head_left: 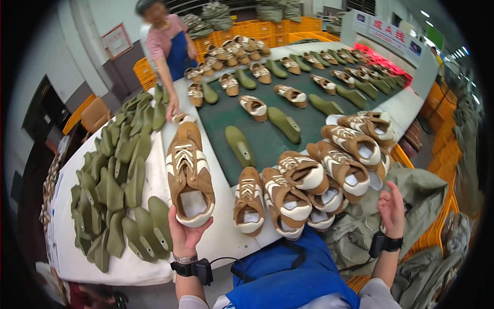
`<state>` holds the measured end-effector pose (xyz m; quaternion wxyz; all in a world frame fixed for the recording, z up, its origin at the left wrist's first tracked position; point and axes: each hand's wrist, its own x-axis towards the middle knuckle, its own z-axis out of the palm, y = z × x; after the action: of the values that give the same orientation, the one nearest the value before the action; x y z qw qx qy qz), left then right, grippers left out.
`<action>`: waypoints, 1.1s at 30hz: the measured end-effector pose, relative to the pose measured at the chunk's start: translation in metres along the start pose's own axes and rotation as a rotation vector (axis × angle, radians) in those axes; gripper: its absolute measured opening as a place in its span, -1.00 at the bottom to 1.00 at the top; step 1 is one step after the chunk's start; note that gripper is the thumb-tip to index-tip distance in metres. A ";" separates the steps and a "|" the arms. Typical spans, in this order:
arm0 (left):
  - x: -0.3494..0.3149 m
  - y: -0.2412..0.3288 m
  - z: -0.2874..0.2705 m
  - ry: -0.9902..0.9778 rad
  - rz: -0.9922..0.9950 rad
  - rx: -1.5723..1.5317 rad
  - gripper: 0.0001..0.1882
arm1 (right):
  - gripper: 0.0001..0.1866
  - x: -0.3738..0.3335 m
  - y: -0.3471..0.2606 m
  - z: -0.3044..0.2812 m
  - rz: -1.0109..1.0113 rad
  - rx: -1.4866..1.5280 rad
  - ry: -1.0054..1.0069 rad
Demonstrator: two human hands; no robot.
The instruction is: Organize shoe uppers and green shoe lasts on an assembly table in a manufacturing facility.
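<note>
My left hand (188,230) grips a brown and white lace-up sneaker (188,172) by its heel, toe pointing away and the opening facing me. Pale lining shows inside it. My right hand (392,210) is raised with its fingers apart and holds nothing. It is just right of a pile of matching sneakers (303,180) at the table's near edge. Green shoe lasts (239,146) lie in front of that pile on the dark green belt, among shoe uppers (253,107).
Many green lasts (121,170) are heaped on the white table (170,268) at left. A co-worker (167,46) reaches over from the far side. Orange crates (437,226) and a grey-green sack (411,195) stand at right. A white sign board (381,31) rises at the back.
</note>
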<state>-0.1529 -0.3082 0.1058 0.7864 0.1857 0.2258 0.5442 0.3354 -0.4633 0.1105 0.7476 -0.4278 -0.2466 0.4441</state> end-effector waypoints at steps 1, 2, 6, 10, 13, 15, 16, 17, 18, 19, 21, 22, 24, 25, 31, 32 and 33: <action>0.002 0.003 -0.010 -0.001 -0.016 -0.053 -0.36 | -0.64 0.006 0.007 -0.030 0.007 0.044 0.124; 0.003 0.004 -0.015 0.009 0.004 -0.053 -0.36 | -0.67 0.009 0.012 -0.059 0.042 0.010 0.273; 0.026 0.004 -0.036 0.184 -0.086 -0.102 -0.33 | -0.84 -0.005 0.077 -0.262 0.076 -0.652 0.546; 0.109 0.033 -0.068 0.138 -0.070 -0.135 -0.29 | -0.74 -0.050 0.138 -0.341 0.054 -1.516 0.778; 0.174 0.081 -0.105 0.147 0.142 -0.072 -0.22 | -0.62 -0.049 0.137 -0.318 0.151 -1.485 0.851; 0.189 0.087 -0.158 0.645 0.221 -0.073 -0.14 | -0.54 -0.034 0.129 -0.287 0.228 -1.514 0.890; 0.195 0.072 -0.162 0.675 0.190 0.038 -0.22 | -0.52 -0.031 0.122 -0.271 0.076 -1.620 1.002; 0.198 0.056 -0.166 0.635 0.159 0.111 -0.46 | -0.49 -0.025 0.119 -0.260 -0.074 -1.717 1.118; 0.199 0.045 -0.167 0.541 0.059 0.067 -0.65 | -0.49 -0.019 0.118 -0.258 -0.072 -1.676 1.157; 0.201 0.018 -0.140 0.505 -0.025 0.162 -0.73 | -0.47 -0.024 0.114 -0.268 0.030 -1.654 1.122; 0.182 -0.001 -0.087 0.377 -0.093 0.249 -0.72 | -0.45 -0.018 0.105 -0.274 0.123 -1.614 1.070; 0.174 0.000 -0.067 0.316 -0.071 0.294 -0.72 | -0.40 -0.013 0.101 -0.272 0.278 -1.699 1.016; 0.157 0.003 -0.036 0.256 -0.047 0.338 -0.72 | -0.37 -0.002 0.111 -0.276 0.472 -2.035 0.730; 0.148 0.005 -0.021 0.206 0.011 0.380 -0.71 | -0.37 -0.001 0.119 -0.279 0.478 -2.029 0.739; 0.103 -0.020 0.053 0.019 0.033 0.539 -0.70 | -0.71 -0.002 0.136 -0.319 0.310 -1.753 0.788; 0.095 -0.032 0.061 -0.014 0.050 0.573 -0.70 | -0.69 -0.008 0.112 -0.280 0.408 -2.066 0.598; 0.082 -0.035 0.065 -0.044 0.079 0.590 -0.69 | -0.67 -0.007 0.114 -0.285 -0.041 -2.084 0.656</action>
<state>-0.0646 -0.2460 0.1283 0.6814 0.4266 0.3495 0.4812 0.4937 -0.5617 -0.1328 0.0552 -0.9441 -0.2976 -0.1309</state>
